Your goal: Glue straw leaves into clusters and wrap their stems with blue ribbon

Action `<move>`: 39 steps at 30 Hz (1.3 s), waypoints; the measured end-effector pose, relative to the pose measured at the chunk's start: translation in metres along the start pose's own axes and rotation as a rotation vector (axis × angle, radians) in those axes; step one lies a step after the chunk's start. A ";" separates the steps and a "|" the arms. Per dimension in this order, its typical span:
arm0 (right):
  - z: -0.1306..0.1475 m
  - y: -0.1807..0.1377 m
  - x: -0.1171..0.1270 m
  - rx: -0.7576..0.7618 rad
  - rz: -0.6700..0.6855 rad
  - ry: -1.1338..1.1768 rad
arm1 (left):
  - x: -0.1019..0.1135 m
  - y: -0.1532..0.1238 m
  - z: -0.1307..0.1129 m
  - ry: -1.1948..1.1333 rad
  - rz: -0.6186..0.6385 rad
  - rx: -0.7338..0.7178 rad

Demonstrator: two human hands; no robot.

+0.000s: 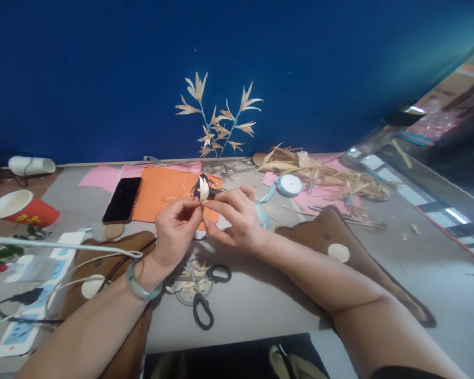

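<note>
Between the fingertips of my left hand [174, 229] stands a small cluster of pale dried husk petals [203, 188], pinched at its base. The fingers of my right hand [237, 217] meet the same base from the other side, thumb lower than the forefinger; the exact contact of the thumb is hard to make out. Just behind the petals a dark object [213, 190] lies partly hidden on an orange sheet [154, 189]. Below my hands, black-handled scissors [202, 310] rest across a round clear dish [181, 292] of pale husk scraps.
Husk flower branches [233, 126] stand against the blue wall. A phone [123, 200], red paper cup [27, 208] and power strip [19, 337] with cables are left. Rightward lie a blue ribbon roll [289, 185], dried husks [304, 166] and a brown bear-shaped mat [359, 279].
</note>
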State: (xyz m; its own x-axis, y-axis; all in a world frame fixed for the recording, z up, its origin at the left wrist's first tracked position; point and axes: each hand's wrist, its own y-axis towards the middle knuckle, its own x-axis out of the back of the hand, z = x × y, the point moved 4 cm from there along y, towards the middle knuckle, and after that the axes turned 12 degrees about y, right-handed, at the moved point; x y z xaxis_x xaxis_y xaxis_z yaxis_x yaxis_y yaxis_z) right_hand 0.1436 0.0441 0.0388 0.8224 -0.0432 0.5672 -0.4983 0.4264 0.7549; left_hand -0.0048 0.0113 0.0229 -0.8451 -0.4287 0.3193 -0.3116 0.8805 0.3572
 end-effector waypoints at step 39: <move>-0.039 0.005 -0.006 -0.793 -0.237 0.923 | -0.004 0.003 0.001 -0.058 0.051 0.145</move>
State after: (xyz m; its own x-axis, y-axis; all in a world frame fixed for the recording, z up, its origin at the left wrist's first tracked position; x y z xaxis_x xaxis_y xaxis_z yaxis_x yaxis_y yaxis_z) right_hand 0.1470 0.0817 0.0262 0.9152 0.3215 -0.2432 -0.2715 0.9375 0.2177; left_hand -0.0026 0.0155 0.0220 -0.8840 -0.3738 0.2809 -0.3236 0.9227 0.2096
